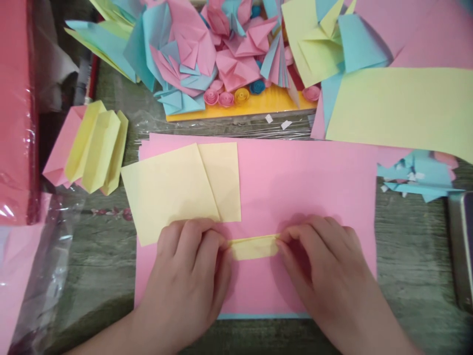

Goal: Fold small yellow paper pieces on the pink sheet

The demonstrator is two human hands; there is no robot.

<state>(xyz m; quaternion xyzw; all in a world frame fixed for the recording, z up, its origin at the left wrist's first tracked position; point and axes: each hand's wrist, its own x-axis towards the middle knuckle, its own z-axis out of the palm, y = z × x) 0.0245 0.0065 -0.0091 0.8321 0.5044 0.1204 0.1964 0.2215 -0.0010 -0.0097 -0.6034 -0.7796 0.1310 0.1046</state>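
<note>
The folded yellow strip (254, 248) is held over the pink paper (318, 182), its long axis running from side to side. Its left end is pinched by the left hand (190, 268), its right end by the right hand (328, 268); neither is placed nearer.

grey-green work surface (99, 261), streaky wood grain
</note>
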